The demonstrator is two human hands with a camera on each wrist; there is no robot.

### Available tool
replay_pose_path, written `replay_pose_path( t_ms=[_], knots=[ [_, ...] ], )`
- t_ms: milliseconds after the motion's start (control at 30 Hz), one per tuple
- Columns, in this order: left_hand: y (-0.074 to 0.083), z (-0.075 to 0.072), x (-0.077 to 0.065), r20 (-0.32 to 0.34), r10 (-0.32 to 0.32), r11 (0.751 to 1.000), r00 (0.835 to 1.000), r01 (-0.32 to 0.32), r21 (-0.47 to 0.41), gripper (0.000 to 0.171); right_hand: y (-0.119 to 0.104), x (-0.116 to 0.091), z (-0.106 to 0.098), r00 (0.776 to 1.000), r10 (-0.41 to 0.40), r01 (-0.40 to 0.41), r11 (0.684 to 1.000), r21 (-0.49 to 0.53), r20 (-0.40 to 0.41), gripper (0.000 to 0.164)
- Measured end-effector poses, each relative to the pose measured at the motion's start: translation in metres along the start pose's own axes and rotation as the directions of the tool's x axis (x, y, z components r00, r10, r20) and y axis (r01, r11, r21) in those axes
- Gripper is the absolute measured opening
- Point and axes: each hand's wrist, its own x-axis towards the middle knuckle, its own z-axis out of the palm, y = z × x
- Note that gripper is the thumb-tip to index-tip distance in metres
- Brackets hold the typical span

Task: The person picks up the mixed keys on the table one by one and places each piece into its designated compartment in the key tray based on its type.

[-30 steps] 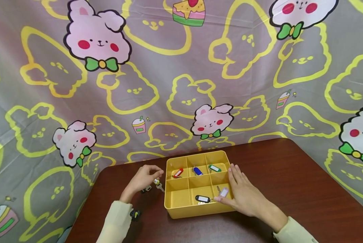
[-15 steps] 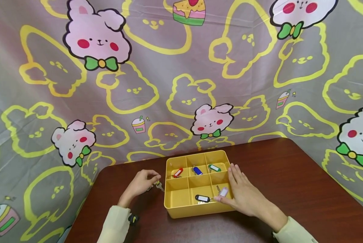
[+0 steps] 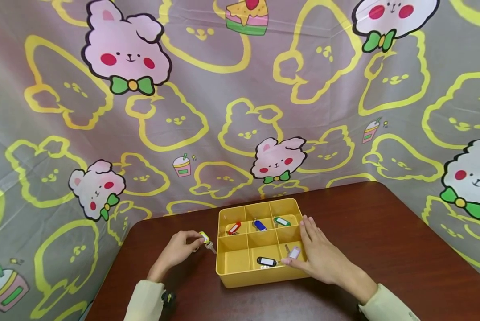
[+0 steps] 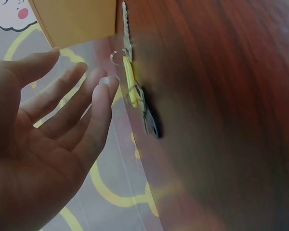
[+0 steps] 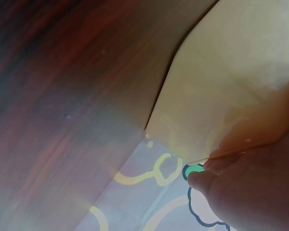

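Left of the yellow compartment box [image 3: 260, 282], my left hand [image 3: 177, 249] hovers low with its fingertips beside a yellow key tag [image 3: 204, 237]. In the left wrist view, the thumb and fingers are spread loosely. The yellow tag lies on the table just past them, with a silver key [image 4: 127, 29] on its ring. Another key with a dark head [image 4: 154, 126] lies against the tag. My right hand [image 3: 324, 256] rests along the box's right wall, fingers straight, thumb over the front rim. In the right wrist view, its fingers touch the box wall [image 5: 221, 82].
Red [image 3: 234, 228], blue [image 3: 260, 225] and green [image 3: 282, 221] key tags lie in the back compartments. A black tag [image 3: 266, 261] is in the front middle one, a pale purple tag [image 3: 294, 253] in the front right one. A patterned curtain [image 3: 223, 111] hangs behind the brown table [image 3: 360, 223].
My left hand has drawn back a little to the left, and more of the yellow tag shows beside its fingertips. My right hand and the box stay in place.
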Motion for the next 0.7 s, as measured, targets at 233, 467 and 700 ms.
replay_pose_path(
  t_ms=[233,467,700],
  knots=[
    [-0.007,-0.003,-0.005,-0.045,-0.021,0.999,0.999,0.022,0.036,0.015,0.000,0.000,0.001,1.000,0.008,-0.008,1.000,0.010,0.009,0.120],
    [-0.012,-0.001,-0.005,-0.073,0.003,0.995,0.997,0.004,0.098,0.014,0.001,0.000,0.002,1.000,0.005,-0.005,1.000,0.005,-0.003,0.120],
    [-0.014,0.002,-0.005,-0.091,0.052,0.986,0.994,-0.037,0.165,0.023,0.001,0.000,0.002,1.000,0.006,-0.006,1.000,0.008,-0.002,0.120]
  ],
)
